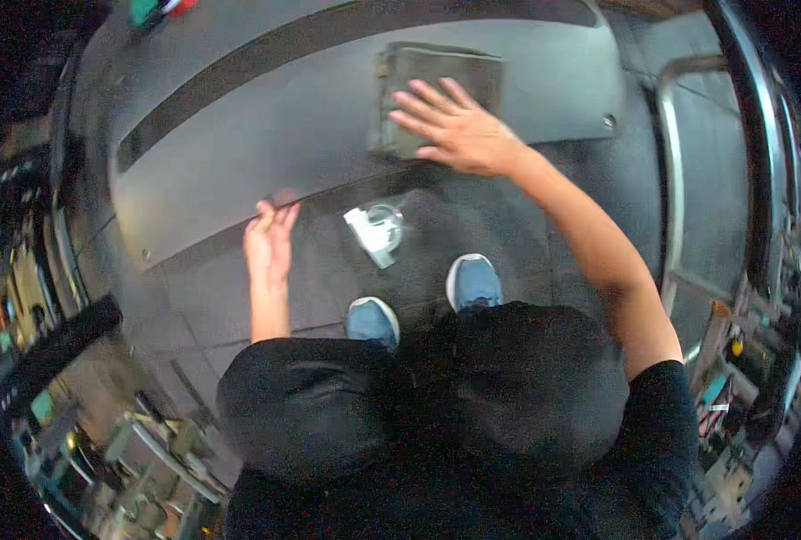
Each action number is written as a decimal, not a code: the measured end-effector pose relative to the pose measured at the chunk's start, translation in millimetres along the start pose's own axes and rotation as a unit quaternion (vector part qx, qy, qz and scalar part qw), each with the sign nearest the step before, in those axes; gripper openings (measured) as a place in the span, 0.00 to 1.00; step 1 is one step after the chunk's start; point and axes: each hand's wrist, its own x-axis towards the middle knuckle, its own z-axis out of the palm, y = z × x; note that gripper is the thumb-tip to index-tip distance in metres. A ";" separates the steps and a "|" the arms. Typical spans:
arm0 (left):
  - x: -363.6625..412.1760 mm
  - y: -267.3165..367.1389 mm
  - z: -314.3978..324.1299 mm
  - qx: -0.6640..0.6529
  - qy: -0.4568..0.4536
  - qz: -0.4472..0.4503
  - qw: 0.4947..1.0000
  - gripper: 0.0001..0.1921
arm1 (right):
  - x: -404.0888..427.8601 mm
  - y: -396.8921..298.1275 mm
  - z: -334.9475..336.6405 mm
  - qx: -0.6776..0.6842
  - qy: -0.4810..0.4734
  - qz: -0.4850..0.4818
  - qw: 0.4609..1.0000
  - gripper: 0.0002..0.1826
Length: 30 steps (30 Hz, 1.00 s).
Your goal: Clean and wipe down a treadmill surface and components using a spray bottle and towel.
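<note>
A long grey panel (pixel 258 145) with a dark strip along its far side lies across the view. At its near edge is my left hand (pixel 272 236), palm up, fingertips at the rim; blur hides whether they grip it. My right hand (pixel 457 131) is spread, palm down, over a dull grey-brown square piece (pixel 441 64) on the panel. Whether the palm touches that piece is unclear. Between my hands and nearer my feet, a white object with a clear round part (pixel 377 233) rests on the dark floor; blur obscures its kind.
My blue shoes (pixel 372 320) stand on the tiled floor. A bent metal tube frame (pixel 670 169) rises at the right. Cluttered shelves or benches with tools and parts (pixel 151 459) line the lower left, and more clutter (pixel 731 364) is at the lower right.
</note>
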 end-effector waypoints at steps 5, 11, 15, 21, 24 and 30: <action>2.2 -5.4 13.9 -0.004 0.049 -0.008 0.999 0.09 | 173.5 -102.6 40.8 0.067 0.114 -0.110 0.985 0.38; 0.7 -5.0 26.6 0.010 0.040 -0.005 0.999 0.11 | 195.6 -104.8 51.0 0.052 0.153 -0.009 0.987 0.37; 2.3 -4.8 4.8 -0.006 0.026 0.008 1.000 0.06 | 133.3 -17.2 40.9 -0.001 0.167 0.101 0.981 0.34; 3.7 5.5 -9.5 0.004 0.012 -0.008 1.000 0.03 | -68.5 162.4 -2.3 -0.136 0.156 0.288 0.935 0.31; 11.7 -12.5 6.4 0.003 0.012 -0.006 1.000 0.03 | -192.7 232.7 -14.2 -0.187 0.165 0.341 0.906 0.31; -52.7 17.0 52.5 0.291 0.043 -0.102 0.950 0.21 | -203.0 207.8 0.1 0.053 0.267 0.360 0.892 0.29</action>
